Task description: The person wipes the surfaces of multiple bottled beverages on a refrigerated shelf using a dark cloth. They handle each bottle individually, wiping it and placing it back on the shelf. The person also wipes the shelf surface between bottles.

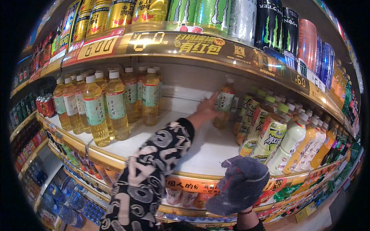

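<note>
My left hand, in a black sleeve with pale letter-like patterns, reaches deep onto the white shelf. Its blurred fingers are at the left side of a tea bottle with a pale green label; whether they close around it is unclear. That bottle stands upright near the back wall. My right hand, mostly hidden, is wrapped in a bunched grey cloth before the shelf's front edge; only its wrist shows below. Similar tea bottles stand grouped to the left on the same shelf.
Iced tea bottles with green caps and other drinks crowd the right side. Overhead, a shelf lip with price tags carries energy drink cans. Lower shelves hold cups, and large water bottles stand at lower left.
</note>
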The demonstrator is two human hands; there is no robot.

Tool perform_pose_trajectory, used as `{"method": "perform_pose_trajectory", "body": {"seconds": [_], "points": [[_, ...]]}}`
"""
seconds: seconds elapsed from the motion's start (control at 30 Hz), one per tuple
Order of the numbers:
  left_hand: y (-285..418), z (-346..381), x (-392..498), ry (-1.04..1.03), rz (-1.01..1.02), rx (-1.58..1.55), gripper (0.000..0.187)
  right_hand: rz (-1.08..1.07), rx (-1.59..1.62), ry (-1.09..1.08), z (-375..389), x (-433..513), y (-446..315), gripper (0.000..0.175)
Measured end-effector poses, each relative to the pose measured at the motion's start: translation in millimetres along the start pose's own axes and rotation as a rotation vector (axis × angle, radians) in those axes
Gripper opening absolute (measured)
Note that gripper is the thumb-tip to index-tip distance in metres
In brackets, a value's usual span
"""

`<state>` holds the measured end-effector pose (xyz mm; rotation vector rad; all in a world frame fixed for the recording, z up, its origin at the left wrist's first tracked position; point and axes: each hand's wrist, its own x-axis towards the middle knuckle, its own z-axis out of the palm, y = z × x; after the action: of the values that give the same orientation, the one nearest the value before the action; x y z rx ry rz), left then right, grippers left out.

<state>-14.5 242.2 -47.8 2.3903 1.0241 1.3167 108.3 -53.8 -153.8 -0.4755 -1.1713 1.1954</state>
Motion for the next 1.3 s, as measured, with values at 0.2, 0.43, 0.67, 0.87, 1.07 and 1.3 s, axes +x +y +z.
{"method": "perform_pose_trajectory", "body": {"seconds": [0.2,0.43,0.67,0.87,1.07,1.3], "points": [[15.0,-155.1,-53.7,0.642,0.345,1.089,0.081,-0.003,0.242,-0.119,-1.5,2.8,-2.4,0.063],[-23.9,-183.1,-88.4,0.638,-0.122,0.702,0.108,-0.126,-0.048,0.063,2.1,10.3,0.9,0.078],[-44.2,-180.0,-86.9,0.647,-0.271,0.104,0.096,-0.135,0.178,-0.135,20.4,34.9,-18.9,0.063],[20.4,-161.1,-111.2,0.357,-0.226,-0.109,0.083,-0.173,0.360,-0.161,74.6,121.6,-55.7,0.033],[44.4,-97.6,-132.1,-0.006,0.119,-1.294,0.047,-0.881,-1.027,0.167,148.8,194.9,-58.5,0.023],[37.1,-117.9,-134.8,-0.035,-0.033,-1.206,0.068,-0.212,-0.111,-0.076,123.9,231.9,-30.7,0.029]]}}
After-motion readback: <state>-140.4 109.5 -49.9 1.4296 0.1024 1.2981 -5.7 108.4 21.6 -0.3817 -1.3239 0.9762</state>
